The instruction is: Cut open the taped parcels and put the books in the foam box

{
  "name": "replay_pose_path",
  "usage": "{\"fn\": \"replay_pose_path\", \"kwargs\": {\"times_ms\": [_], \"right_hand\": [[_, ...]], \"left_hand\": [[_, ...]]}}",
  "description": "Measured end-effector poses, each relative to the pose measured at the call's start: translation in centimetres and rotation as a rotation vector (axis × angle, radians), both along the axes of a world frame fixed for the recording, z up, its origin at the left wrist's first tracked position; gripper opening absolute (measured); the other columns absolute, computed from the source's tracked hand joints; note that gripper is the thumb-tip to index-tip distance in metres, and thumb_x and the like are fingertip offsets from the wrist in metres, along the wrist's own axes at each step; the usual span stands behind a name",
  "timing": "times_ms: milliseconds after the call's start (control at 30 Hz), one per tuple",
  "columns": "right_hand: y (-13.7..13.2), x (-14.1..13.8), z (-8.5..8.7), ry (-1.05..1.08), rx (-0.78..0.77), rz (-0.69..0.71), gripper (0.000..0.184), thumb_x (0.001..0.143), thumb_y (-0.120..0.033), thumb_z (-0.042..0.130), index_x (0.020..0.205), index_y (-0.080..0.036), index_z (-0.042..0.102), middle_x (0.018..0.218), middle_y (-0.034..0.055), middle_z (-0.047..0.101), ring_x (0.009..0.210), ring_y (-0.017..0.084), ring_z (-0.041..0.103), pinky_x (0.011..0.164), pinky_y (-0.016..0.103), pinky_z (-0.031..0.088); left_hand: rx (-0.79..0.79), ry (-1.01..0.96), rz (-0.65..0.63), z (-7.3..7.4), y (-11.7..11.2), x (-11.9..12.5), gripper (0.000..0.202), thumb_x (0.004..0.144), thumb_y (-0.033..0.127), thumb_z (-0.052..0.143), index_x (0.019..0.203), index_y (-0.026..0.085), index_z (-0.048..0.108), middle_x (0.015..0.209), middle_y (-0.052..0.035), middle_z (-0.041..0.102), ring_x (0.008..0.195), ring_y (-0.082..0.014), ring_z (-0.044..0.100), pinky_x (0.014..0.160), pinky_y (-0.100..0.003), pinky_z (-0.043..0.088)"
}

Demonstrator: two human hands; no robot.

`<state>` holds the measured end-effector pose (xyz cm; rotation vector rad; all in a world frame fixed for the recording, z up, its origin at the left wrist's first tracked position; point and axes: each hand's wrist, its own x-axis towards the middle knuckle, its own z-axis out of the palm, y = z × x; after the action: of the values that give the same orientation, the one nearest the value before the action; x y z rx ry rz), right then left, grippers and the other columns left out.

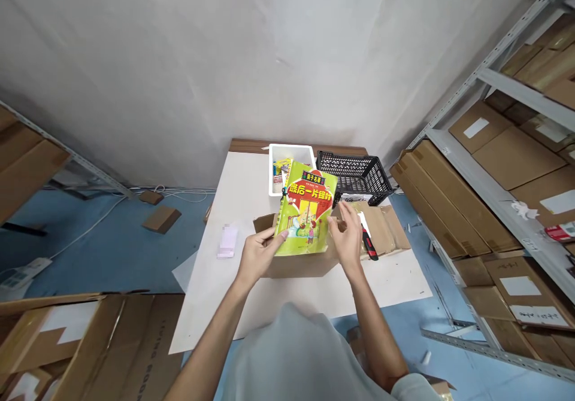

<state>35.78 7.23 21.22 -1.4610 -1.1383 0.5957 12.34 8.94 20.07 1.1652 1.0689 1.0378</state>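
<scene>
A green children's book (309,209) with a red title panel is held up, tilted, over an open cardboard box (296,267) on the table. My left hand (259,252) grips its lower left edge, thumb on the cover. At the book's right edge, my right hand (345,233) has its thumb and fingers closed on the side. Behind the book stands a white bin (291,151) with colourful packets inside, partly covered by the book. A red and black utility knife (369,244) lies on the box's right flap, beside my right hand.
A black plastic basket (354,167) stands at the back right of the white-covered table (202,311). Pale purple slips (227,240) lie on the left. Shelves with cartons (498,149) line the right side; a large open carton (121,341) sits at lower left.
</scene>
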Motion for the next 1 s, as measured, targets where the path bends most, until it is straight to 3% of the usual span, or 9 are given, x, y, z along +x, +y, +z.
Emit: {"fn": "replay_pose_path", "kwargs": {"times_ms": [167, 333, 433, 567, 633, 700, 800, 900, 1000], "right_hand": [[-1.3, -4.3, 0.3, -0.026, -0.045, 0.175, 0.058, 0.098, -0.062, 0.079, 0.142, -0.025, 0.083, 0.139, 0.0141, 0.084, 0.118, 0.032, 0.084, 0.092, 0.042, 0.074], [-1.2, -4.4, 0.6, -0.112, -0.066, 0.045, 0.042, 0.103, -0.063, 0.075, 0.114, -0.024, 0.085, 0.092, 0.0058, 0.086, 0.077, 0.024, 0.080, 0.075, 0.033, 0.066], [-0.9, -2.1, 1.0, 0.023, -0.036, 0.142, 0.050, 0.107, -0.068, 0.067, 0.105, -0.021, 0.084, 0.092, 0.0055, 0.085, 0.085, 0.024, 0.079, 0.077, 0.031, 0.065], [-1.6, 0.7, 1.7, 0.338, -0.080, 0.291, 0.051, 0.096, -0.072, 0.083, 0.111, -0.023, 0.085, 0.107, 0.0081, 0.088, 0.099, 0.031, 0.084, 0.085, 0.037, 0.069], [-2.0, 1.3, 1.8, 0.478, -0.112, 0.299, 0.054, 0.090, -0.073, 0.088, 0.113, -0.024, 0.084, 0.106, 0.0084, 0.089, 0.096, 0.032, 0.086, 0.085, 0.042, 0.071], [-2.1, 1.4, 1.7, 0.561, -0.128, 0.292, 0.059, 0.085, -0.076, 0.091, 0.113, -0.024, 0.083, 0.106, 0.0091, 0.090, 0.094, 0.034, 0.087, 0.085, 0.046, 0.073], [-1.7, 1.2, 1.3, 0.587, -0.143, 0.277, 0.062, 0.081, -0.077, 0.093, 0.111, -0.024, 0.082, 0.107, 0.0100, 0.090, 0.096, 0.036, 0.088, 0.085, 0.049, 0.074], [-1.0, 1.2, 0.8, 0.554, -0.156, 0.276, 0.063, 0.086, -0.077, 0.090, 0.119, -0.024, 0.082, 0.116, 0.0118, 0.091, 0.104, 0.037, 0.088, 0.091, 0.051, 0.075], [-0.5, 1.4, 0.2, 0.398, -0.100, 0.203, 0.071, 0.088, -0.079, 0.086, 0.131, -0.022, 0.083, 0.138, 0.0155, 0.085, 0.131, 0.038, 0.081, 0.112, 0.055, 0.069]], "left_hand": [[0.320, 0.240, 0.093, -0.9, -1.8, 2.9, 0.039, 0.105, 0.051, 0.072, 0.112, 0.018, 0.091, 0.105, -0.0075, 0.088, 0.097, -0.0267, 0.083, 0.089, -0.033, 0.068], [0.562, 0.364, -0.006, -1.7, -3.5, 4.9, 0.042, 0.106, 0.034, 0.068, 0.143, 0.026, 0.084, 0.147, -0.0097, 0.081, 0.136, -0.0302, 0.079, 0.120, -0.042, 0.064], [0.476, 0.301, -0.036, -1.6, -2.8, 4.3, 0.044, 0.106, 0.045, 0.073, 0.146, 0.026, 0.082, 0.152, -0.0096, 0.078, 0.142, -0.0295, 0.076, 0.124, -0.046, 0.063], [0.236, 0.182, 0.228, -0.9, -0.4, 1.4, 0.067, 0.095, 0.064, 0.085, 0.147, 0.022, 0.079, 0.157, -0.0159, 0.075, 0.142, -0.0343, 0.076, 0.112, -0.048, 0.070], [0.123, 0.091, 0.182, -0.4, 0.4, 0.1, 0.082, 0.086, 0.072, 0.091, 0.147, 0.019, 0.078, 0.156, -0.0187, 0.075, 0.140, -0.0374, 0.076, 0.111, -0.049, 0.070], [0.012, -0.006, 0.029, 0.2, 0.6, -0.7, 0.086, 0.080, 0.079, 0.093, 0.139, 0.017, 0.082, 0.145, -0.0205, 0.080, 0.129, -0.0395, 0.081, 0.107, -0.051, 0.071], [-0.069, -0.083, -0.078, 1.2, 0.2, -0.5, 0.080, 0.075, 0.078, 0.097, 0.123, 0.014, 0.087, 0.126, -0.0197, 0.087, 0.110, -0.0387, 0.086, 0.096, -0.049, 0.074], [-0.050, -0.080, -0.035, 1.9, -0.3, 0.2, 0.072, 0.074, 0.074, 0.100, 0.113, 0.015, 0.089, 0.116, -0.0165, 0.089, 0.101, -0.0355, 0.087, 0.090, -0.046, 0.074], [0.023, -0.019, 0.029, 2.5, -0.5, 0.8, 0.070, 0.077, 0.077, 0.096, 0.108, 0.015, 0.091, 0.109, -0.0136, 0.089, 0.099, -0.0347, 0.086, 0.089, -0.046, 0.074]]}}
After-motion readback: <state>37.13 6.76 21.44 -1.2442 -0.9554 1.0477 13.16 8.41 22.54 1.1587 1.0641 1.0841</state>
